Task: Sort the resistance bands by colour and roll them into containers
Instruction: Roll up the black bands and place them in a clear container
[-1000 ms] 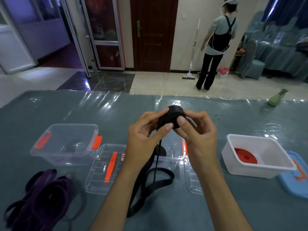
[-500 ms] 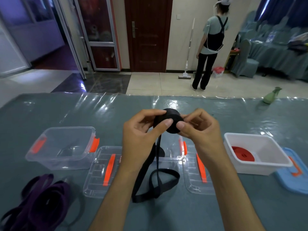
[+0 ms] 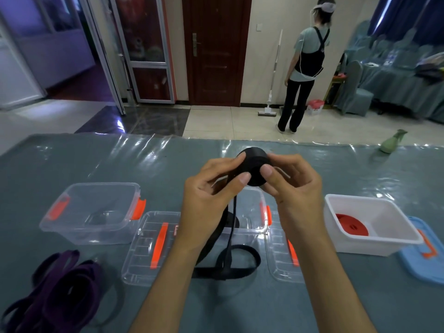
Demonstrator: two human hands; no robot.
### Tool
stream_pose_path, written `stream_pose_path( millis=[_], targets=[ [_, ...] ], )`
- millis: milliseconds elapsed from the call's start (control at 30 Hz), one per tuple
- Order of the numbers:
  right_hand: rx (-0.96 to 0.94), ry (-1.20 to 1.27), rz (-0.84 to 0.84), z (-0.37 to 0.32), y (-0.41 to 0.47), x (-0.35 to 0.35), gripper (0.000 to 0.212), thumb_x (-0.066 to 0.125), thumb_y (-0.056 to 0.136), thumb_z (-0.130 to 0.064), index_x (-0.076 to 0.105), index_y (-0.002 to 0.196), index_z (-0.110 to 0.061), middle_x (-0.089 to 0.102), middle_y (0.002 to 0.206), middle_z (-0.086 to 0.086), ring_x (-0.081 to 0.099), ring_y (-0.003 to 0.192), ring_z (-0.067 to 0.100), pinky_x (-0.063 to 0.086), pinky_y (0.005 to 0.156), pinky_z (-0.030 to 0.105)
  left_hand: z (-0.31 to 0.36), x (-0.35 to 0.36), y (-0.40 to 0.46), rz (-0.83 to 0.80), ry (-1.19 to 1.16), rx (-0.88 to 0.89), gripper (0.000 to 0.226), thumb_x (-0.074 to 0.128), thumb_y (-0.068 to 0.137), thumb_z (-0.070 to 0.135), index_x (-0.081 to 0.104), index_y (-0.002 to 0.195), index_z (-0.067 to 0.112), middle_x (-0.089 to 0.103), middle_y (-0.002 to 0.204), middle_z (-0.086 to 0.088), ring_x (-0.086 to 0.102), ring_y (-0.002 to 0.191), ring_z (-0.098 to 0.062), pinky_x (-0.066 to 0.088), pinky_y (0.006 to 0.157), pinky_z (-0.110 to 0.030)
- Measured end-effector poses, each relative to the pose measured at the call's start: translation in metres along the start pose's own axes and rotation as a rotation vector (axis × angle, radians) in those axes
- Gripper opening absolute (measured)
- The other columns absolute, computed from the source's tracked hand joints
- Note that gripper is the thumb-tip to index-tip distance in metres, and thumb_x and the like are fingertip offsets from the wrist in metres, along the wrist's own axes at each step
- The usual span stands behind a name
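At the near left of the table [image 3: 360, 308] lies a heap of purple bands [image 3: 55, 292]. Beyond it stands a clear box [image 3: 93, 210] with orange clips, and just right of that a clear lid [image 3: 151, 248] with an orange handle lies flat. In the middle, the left hand [image 3: 209, 200] and the right hand [image 3: 293, 186] hold a black roll [image 3: 254, 168] in the air between them, each with thumb and fingers curled and pinching it from its own side. The loose tail of the black band [image 3: 228, 263] hangs from the roll and loops on the table in front of a second clear box [image 3: 252, 212], which the hands partly hide. A second clear lid [image 3: 283, 255] lies right of that. Further right, a white tub [image 3: 374, 224] holds a rolled red band [image 3: 352, 225], and a blue lid [image 3: 422, 258] lies beside it. A green spray bottle [image 3: 391, 141] rests at the far right edge.
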State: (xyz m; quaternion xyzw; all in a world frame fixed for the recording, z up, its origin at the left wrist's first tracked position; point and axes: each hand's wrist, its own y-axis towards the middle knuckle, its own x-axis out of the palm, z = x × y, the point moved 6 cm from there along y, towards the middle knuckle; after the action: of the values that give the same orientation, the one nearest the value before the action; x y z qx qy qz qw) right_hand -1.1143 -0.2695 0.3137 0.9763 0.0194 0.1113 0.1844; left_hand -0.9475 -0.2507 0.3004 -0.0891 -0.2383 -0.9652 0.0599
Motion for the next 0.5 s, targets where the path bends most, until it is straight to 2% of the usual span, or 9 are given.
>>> stream_pose_path(
  millis=[67,133,200,300,400,500],
  targets=[
    [0.036,0.046,-0.023,0.004,0.0,0.003,0.021,0.079,0.079,-0.019,0.064,0.091,-0.01,0.078,0.108,0.009,0.075,0.108,0.029,0.061,0.092,0.048,0.003,-0.003,0.003,-0.011,0.035,0.03,0.029,0.076,0.091,0.002,0.076,0.118,0.011,0.075,0.117,-0.007,0.072,0.114,-0.025,0.058,0.096,-0.029],
    [0.065,0.005,-0.05,0.006,0.001,0.004,0.025,0.081,0.075,-0.021,0.06,0.083,-0.01,0.078,0.099,0.006,0.076,0.099,0.026,0.062,0.09,0.046,0.006,-0.007,0.003,0.033,0.037,0.044,0.025,0.079,0.088,0.001,0.076,0.112,0.006,0.077,0.111,-0.008,0.074,0.109,-0.026,0.059,0.094,-0.031],
    [0.054,-0.047,-0.043,0.003,0.001,0.002,0.024,0.082,0.075,-0.023,0.064,0.087,-0.012,0.078,0.095,0.007,0.077,0.095,0.028,0.063,0.086,0.045,0.004,-0.008,-0.001,0.084,0.003,0.031,0.022,0.081,0.085,0.002,0.076,0.107,0.004,0.078,0.107,-0.008,0.075,0.107,-0.025,0.06,0.093,-0.031],
    [0.002,-0.003,0.033,0.001,0.0,0.0,0.024,0.081,0.077,-0.022,0.071,0.098,-0.015,0.078,0.105,0.012,0.076,0.104,0.03,0.062,0.089,0.049,0.001,-0.005,-0.002,0.032,0.029,0.026,0.027,0.079,0.087,0.009,0.078,0.113,0.013,0.075,0.117,-0.005,0.071,0.116,-0.025,0.057,0.097,-0.028],
    [0.005,0.071,0.037,0.008,0.0,0.0,0.02,0.08,0.078,-0.018,0.065,0.09,-0.01,0.076,0.111,0.012,0.074,0.109,0.032,0.06,0.093,0.055,0.002,-0.007,0.003,-0.03,0.074,0.033,0.029,0.08,0.087,0.008,0.078,0.115,0.015,0.074,0.116,-0.003,0.072,0.115,-0.024,0.058,0.097,-0.029],
    [0.022,0.035,0.004,0.012,0.003,-0.003,0.022,0.082,0.076,-0.017,0.062,0.084,-0.015,0.078,0.103,0.005,0.076,0.101,0.029,0.063,0.084,0.054,0.005,-0.01,0.005,0.003,0.085,0.055,0.024,0.081,0.084,0.004,0.078,0.108,0.011,0.078,0.11,-0.003,0.075,0.109,-0.02,0.059,0.095,-0.029]
  ],
)
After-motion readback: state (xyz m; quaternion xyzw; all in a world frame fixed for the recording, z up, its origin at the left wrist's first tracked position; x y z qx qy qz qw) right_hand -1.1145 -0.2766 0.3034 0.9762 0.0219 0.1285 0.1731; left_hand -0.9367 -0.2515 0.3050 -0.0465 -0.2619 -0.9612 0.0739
